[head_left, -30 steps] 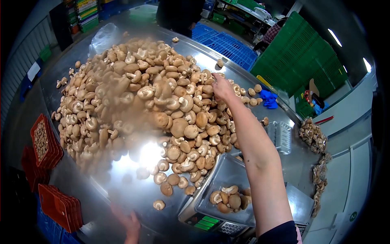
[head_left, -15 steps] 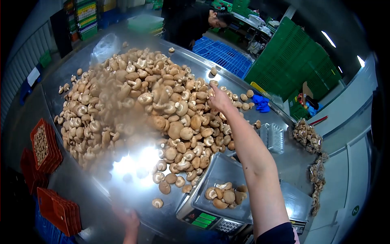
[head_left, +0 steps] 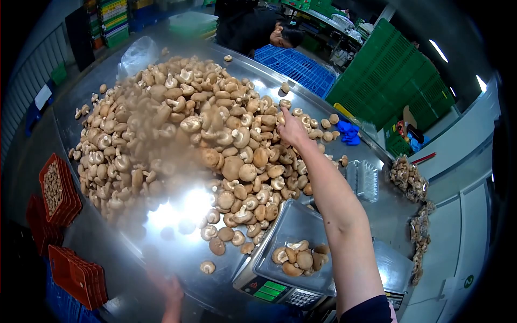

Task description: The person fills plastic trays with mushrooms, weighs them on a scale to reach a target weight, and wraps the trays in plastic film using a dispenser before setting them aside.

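Observation:
A large heap of brown shiitake mushrooms [head_left: 231, 167] covers much of the metal table. My right hand [head_left: 293, 131] reaches into the heap's far right side, its fingers closed around a pale mushroom [head_left: 281, 117] at the hand's left edge. Another mushroom [head_left: 285, 104] lies just beyond the fingertips. My left hand [head_left: 168, 289] rests low over the near edge of the table, blurred, and its fingers cannot be made out. Beneath my right forearm stands a digital scale [head_left: 272, 288] with a clear tray [head_left: 267, 260] on its platform, holding several mushrooms [head_left: 302, 260].
Clear plastic punnets [head_left: 362, 180] and a blue glove [head_left: 348, 132] lie on the right. Bagged mushrooms [head_left: 407, 179] line the right edge. Red baskets [head_left: 77, 277] stand at left. A plastic bag [head_left: 137, 56] lies at the back. Beyond the table, a person [head_left: 245, 32] bends near blue pallets [head_left: 296, 67].
My right hand stays at nearly the same spot in the heap. The view has shifted slightly, and the person across the table has bent lower. My left hand looks almost unmoved.

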`<action>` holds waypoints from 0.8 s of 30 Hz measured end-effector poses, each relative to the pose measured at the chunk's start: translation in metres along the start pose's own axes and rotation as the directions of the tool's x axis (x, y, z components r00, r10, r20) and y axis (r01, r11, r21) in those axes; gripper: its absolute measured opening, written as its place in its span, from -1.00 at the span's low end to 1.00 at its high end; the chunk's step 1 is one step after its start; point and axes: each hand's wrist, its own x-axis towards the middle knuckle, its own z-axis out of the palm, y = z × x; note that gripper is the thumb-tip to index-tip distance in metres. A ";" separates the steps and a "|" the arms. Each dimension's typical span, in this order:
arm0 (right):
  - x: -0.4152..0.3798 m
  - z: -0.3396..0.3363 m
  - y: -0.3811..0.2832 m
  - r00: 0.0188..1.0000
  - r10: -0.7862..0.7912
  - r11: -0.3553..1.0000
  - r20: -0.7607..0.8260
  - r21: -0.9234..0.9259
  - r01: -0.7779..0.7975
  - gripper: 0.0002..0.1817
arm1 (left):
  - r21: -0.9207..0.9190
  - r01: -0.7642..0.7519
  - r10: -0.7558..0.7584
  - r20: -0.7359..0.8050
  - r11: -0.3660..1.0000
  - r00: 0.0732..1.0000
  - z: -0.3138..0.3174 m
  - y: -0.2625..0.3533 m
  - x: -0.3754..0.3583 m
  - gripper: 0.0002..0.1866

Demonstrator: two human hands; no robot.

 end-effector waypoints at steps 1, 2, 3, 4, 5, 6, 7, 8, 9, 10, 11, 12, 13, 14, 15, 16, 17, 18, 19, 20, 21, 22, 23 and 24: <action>0.002 0.003 0.003 1.000 0.002 1.000 0.009 0.007 -0.002 -0.26 | 0.016 -0.001 0.001 -0.001 1.000 1.000 0.001 -0.002 -0.001 -0.49; 0.003 0.004 0.006 1.000 0.006 1.000 0.017 0.014 -0.006 -0.26 | 0.031 -0.003 0.003 -0.001 1.000 1.000 0.002 -0.003 -0.002 -0.49; 0.003 0.005 0.008 1.000 0.010 1.000 0.025 0.022 -0.011 -0.26 | 0.047 -0.005 0.006 0.000 0.999 1.000 0.002 -0.004 -0.002 -0.50; 0.002 0.005 0.010 0.999 0.013 1.000 0.034 0.028 -0.014 -0.26 | 0.050 -0.005 0.005 0.012 0.999 1.000 0.002 -0.005 -0.002 -0.50; -0.003 0.001 0.008 0.999 0.014 0.999 0.044 0.035 -0.016 -0.26 | 0.053 -0.005 0.004 0.023 0.999 1.000 0.001 -0.004 -0.001 -0.50; -0.005 0.000 0.006 0.998 0.015 0.999 0.053 0.043 -0.017 -0.26 | 0.057 -0.005 0.003 0.033 0.998 0.999 0.000 -0.003 0.000 -0.50; -0.006 0.001 0.008 0.999 0.008 0.999 0.048 0.044 -0.010 -0.25 | 0.050 -0.010 0.008 0.023 0.999 1.000 0.000 -0.004 0.000 -0.50; -0.006 0.003 0.011 0.999 0.002 0.999 0.043 0.045 -0.004 -0.25 | 0.043 -0.014 0.014 0.013 0.999 1.000 0.000 -0.004 -0.001 -0.50; -0.007 0.003 0.013 0.999 -0.005 0.999 0.037 0.046 0.003 -0.25 | 0.036 -0.019 0.019 0.002 0.999 1.000 0.000 -0.004 -0.001 -0.50; -0.007 0.004 0.015 0.999 -0.001 0.999 0.041 0.049 -0.001 -0.25 | 0.033 -0.019 0.019 -0.002 0.999 1.000 0.000 -0.002 -0.001 -0.50; -0.007 0.003 0.015 0.999 0.003 0.999 0.045 0.052 -0.005 -0.25 | 0.031 -0.018 0.019 -0.007 0.999 1.000 0.000 0.000 0.000 -0.50; -0.008 0.002 0.015 0.999 0.006 0.998 0.048 0.055 -0.008 -0.25 | 0.029 -0.018 0.019 -0.012 0.999 1.000 -0.001 0.001 0.000 -0.50; -0.011 0.002 0.014 0.998 0.013 0.998 0.061 0.057 -0.016 -0.25 | 0.032 -0.019 0.019 -0.017 0.999 1.000 -0.001 0.001 -0.001 -0.50; -0.015 -0.002 0.012 0.997 0.020 0.998 0.071 0.058 -0.024 -0.25 | 0.033 -0.020 0.020 -0.022 0.999 1.000 0.000 0.000 -0.002 -0.50; -0.018 -0.004 0.011 0.996 0.028 0.998 0.080 0.058 -0.032 -0.26 | 0.032 -0.021 0.022 -0.028 0.999 0.999 0.001 -0.001 -0.003 -0.50; -0.020 -0.002 0.014 0.998 0.002 0.999 0.059 0.040 -0.005 -0.26 | 0.023 -0.011 0.012 -0.029 1.000 1.000 0.001 -0.001 -0.004 -0.51; -0.021 0.002 0.017 0.999 -0.025 0.999 0.037 0.022 0.025 -0.27 | 0.014 -0.001 0.001 -0.031 1.000 1.000 0.001 -0.001 -0.004 -0.51; -0.021 0.004 0.019 0.998 -0.056 0.998 0.013 0.002 0.056 -0.27 | 0.004 0.009 -0.009 -0.036 1.000 0.999 0.001 0.000 -0.004 -0.51; -0.022 0.005 0.021 0.998 -0.050 0.999 0.036 0.022 0.049 -0.27 | 0.010 0.012 -0.012 -0.032 1.000 0.999 0.001 -0.001 -0.004 -0.51; -0.025 0.003 0.020 0.997 -0.045 0.998 0.059 0.042 0.042 -0.27 | 0.015 0.015 -0.015 -0.028 1.000 0.999 0.001 -0.001 -0.003 -0.51; -0.028 0.003 0.019 0.996 -0.038 0.998 0.084 0.062 0.033 -0.27 | 0.022 0.019 -0.018 -0.022 1.000 1.000 0.000 -0.001 -0.003 -0.51; -0.029 0.006 0.021 0.997 -0.062 0.998 0.047 0.034 0.060 -0.30 | 0.023 0.020 -0.020 -0.011 1.000 1.000 0.000 -0.002 -0.002 -0.52; -0.035 0.006 0.019 0.996 -0.091 0.995 0.007 0.037 0.091 -0.31 | 0.025 0.023 -0.023 0.000 0.999 1.000 0.000 -0.004 -0.002 -0.52; -0.043 0.006 0.015 0.992 -0.124 0.991 -0.034 0.037 0.125 -0.33 | 0.025 0.027 -0.027 0.009 0.999 1.000 0.001 -0.006 -0.001 -0.52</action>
